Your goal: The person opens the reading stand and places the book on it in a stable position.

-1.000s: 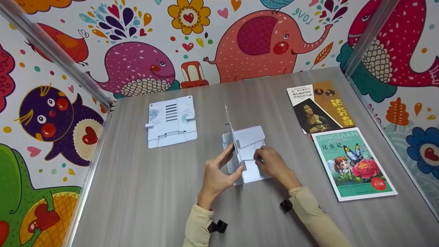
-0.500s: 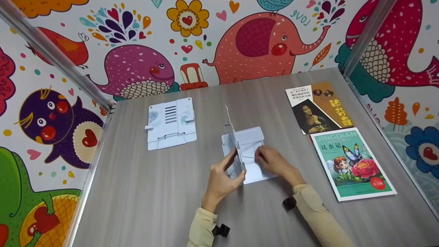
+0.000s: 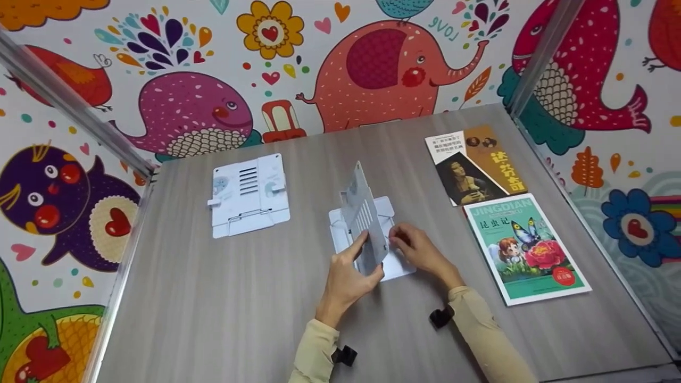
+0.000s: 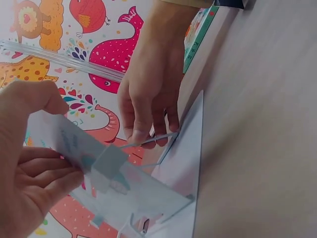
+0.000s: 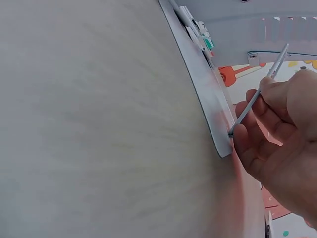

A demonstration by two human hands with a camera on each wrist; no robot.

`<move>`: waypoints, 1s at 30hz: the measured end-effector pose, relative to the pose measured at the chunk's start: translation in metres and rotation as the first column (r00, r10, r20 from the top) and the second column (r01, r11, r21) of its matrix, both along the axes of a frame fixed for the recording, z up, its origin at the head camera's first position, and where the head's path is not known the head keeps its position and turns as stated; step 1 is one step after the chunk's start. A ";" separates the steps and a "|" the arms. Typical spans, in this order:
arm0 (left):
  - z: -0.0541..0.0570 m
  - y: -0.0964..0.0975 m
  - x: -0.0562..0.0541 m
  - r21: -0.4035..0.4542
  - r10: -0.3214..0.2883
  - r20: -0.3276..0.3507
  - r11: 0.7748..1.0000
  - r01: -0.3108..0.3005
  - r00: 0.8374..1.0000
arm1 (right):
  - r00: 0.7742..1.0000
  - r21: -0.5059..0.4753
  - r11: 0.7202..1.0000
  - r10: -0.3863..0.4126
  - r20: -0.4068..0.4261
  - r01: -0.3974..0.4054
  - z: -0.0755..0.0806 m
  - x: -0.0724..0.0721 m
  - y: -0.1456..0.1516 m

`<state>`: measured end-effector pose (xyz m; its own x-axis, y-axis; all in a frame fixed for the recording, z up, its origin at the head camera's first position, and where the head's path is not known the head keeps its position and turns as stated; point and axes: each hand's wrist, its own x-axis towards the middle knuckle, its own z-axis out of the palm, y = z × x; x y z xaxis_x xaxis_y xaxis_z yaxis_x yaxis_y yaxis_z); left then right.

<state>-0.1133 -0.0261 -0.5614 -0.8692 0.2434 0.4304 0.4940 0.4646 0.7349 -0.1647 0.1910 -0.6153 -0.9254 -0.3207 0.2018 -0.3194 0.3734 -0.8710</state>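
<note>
A white folding book stand [image 3: 364, 215] stands partly unfolded at the middle of the table, its slotted panel raised and leaning over its flat base plate [image 3: 399, 266]. My left hand [image 3: 348, 279] grips the raised panel by its near edge, thumb and fingers on either side. On the other side, my right hand [image 3: 423, 250] pinches a thin wire support [image 5: 252, 101] of the stand, close above the base plate's edge. In the left wrist view a small clip [image 4: 109, 161] juts from the panel, and the right fingers [image 4: 142, 116] are at the wire.
A second white stand [image 3: 250, 194] lies folded flat at the back left. Two books lie on the right: one with a portrait cover [image 3: 476, 165], and a green one with a butterfly [image 3: 526, 247] in front of it. Patterned walls [image 3: 287, 64] enclose the table [image 3: 213, 308].
The raised panel has tipped to the right, and its slotted left face now shows. My right hand stays at the wire support. The head view has shifted a little to the right.
</note>
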 end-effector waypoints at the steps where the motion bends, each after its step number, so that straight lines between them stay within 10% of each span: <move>1: 0.000 0.000 0.000 -0.008 0.004 0.001 1.000 -0.004 1.000 | 1.000 -0.012 1.000 0.000 0.005 0.000 -0.001 -0.001 -0.001; 30: -0.007 0.005 0.000 0.051 -0.026 -0.011 0.998 0.026 1.000 | 0.997 0.062 0.998 0.011 -0.073 -0.006 -0.006 0.000 -0.015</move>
<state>-0.1131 -0.0215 -0.5682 -0.8582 0.2434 0.4519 0.5133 0.4134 0.7521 -0.1645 0.1759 -0.6212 -0.9061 -0.3426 0.2484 -0.3848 0.4227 -0.8205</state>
